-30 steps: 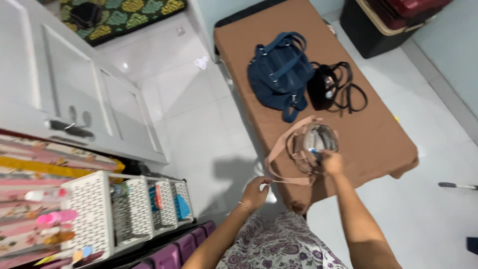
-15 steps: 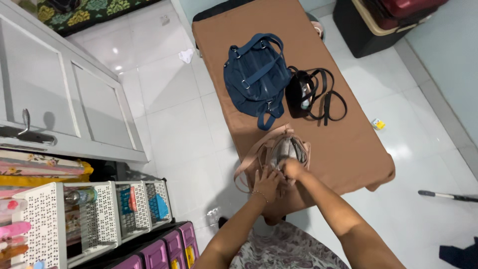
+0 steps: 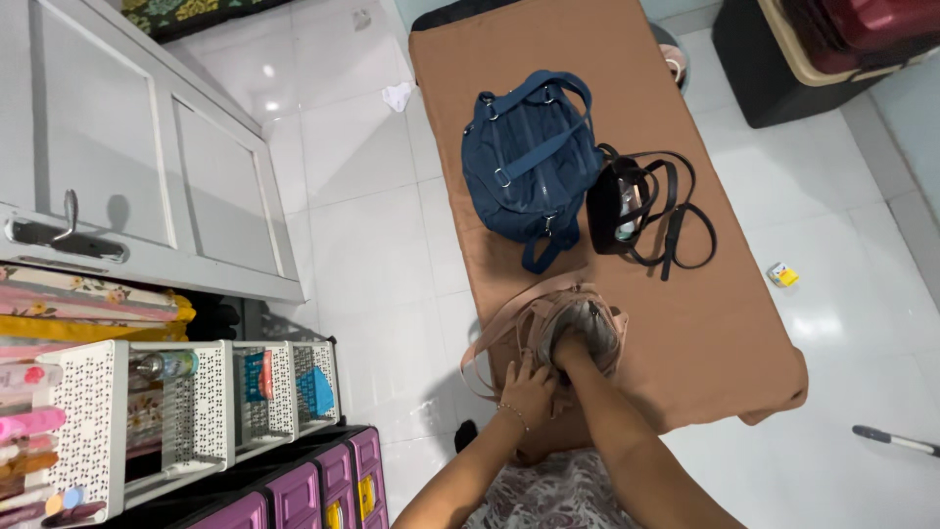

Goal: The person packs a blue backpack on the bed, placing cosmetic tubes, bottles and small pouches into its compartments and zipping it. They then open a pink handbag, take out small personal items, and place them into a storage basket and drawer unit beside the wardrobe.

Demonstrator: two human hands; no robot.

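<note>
A tan handbag [image 3: 529,323] with long straps sits at the near end of a brown mattress [image 3: 705,323]. My left hand [image 3: 529,390] grips the bag's near side. My right hand [image 3: 570,348] is pushed down inside the bag's open mouth, so its fingers are hidden. Farther up the mattress lie a dark blue backpack [image 3: 529,162] and a small black strap bag [image 3: 627,206], side by side.
A white cabinet [image 3: 127,167] stands at the left. White perforated baskets [image 3: 196,402] sit on purple drawers [image 3: 313,485] at lower left. A dark case [image 3: 813,49] stands at upper right. A small yellow thing [image 3: 783,275] and a white scrap [image 3: 397,95] lie on the tiled floor.
My left hand has come up from beside the mattress onto the tan bag. My right hand has gone from the bag's rim down into its opening.
</note>
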